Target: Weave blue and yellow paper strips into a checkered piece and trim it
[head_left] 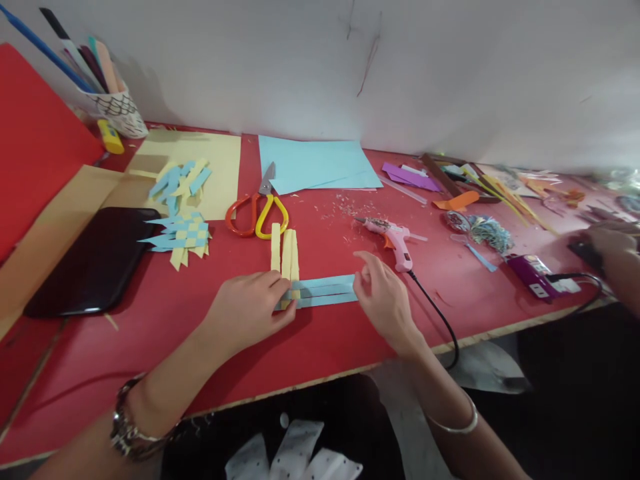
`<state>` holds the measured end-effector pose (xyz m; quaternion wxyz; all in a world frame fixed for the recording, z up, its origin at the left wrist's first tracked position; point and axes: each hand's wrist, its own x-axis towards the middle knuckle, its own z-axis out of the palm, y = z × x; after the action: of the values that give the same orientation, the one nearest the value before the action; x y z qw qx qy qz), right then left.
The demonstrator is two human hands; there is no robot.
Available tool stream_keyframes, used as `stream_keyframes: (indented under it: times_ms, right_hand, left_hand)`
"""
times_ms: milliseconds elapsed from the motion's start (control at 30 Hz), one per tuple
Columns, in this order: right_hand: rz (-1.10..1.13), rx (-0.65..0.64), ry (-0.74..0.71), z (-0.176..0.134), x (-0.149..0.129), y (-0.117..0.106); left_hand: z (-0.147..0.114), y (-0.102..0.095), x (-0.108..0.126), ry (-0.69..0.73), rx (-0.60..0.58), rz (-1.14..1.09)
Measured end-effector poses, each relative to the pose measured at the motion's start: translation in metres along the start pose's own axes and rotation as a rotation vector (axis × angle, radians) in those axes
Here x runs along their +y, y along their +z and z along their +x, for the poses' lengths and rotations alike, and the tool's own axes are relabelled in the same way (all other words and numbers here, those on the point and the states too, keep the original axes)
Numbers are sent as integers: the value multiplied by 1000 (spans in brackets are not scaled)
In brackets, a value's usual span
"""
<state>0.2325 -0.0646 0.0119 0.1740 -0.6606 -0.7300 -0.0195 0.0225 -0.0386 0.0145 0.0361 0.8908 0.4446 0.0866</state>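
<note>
My left hand [253, 303] presses its fingertips on the place where pale yellow paper strips [290, 250] cross light blue paper strips [327, 290]. The yellow strips stand away from me, and the blue ones run sideways to the right. My right hand [383, 300] is at the right end of the blue strips, its fingers curled round that end and the index finger partly raised. The strip ends under both hands are hidden. Beyond the yellow strips lie scissors [260, 207] with one red and one yellow handle. A pink glue gun [393, 240] lies beyond my right hand.
Woven blue and yellow paper pieces [185, 233] lie left, near a black phone-like slab [95, 260]. Blue sheets [320, 163] lie by the wall. A pen cup [120, 110] stands back left. At right are a purple power adapter [535, 277] and another person's hand [613, 243].
</note>
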Motion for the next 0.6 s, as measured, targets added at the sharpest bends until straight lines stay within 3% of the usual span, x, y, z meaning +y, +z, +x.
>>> stream_keyframes:
  times_ms: [133,200,333,600]
  right_hand:
    - [-86,-40,-245,-12,-36,4]
    - [-75,-80,-286,-18,-52,9]
    - [-58,-107,-231,-23,-61,15]
    - [-113,-52,-116,-27,-42,12]
  left_hand:
    - [-1,0,-1,18,8,2]
    - [-1,1,-1,20,17,-14]
    - [-2,3,-2,17,28,-4]
    - [0,3,-3,16,48,2]
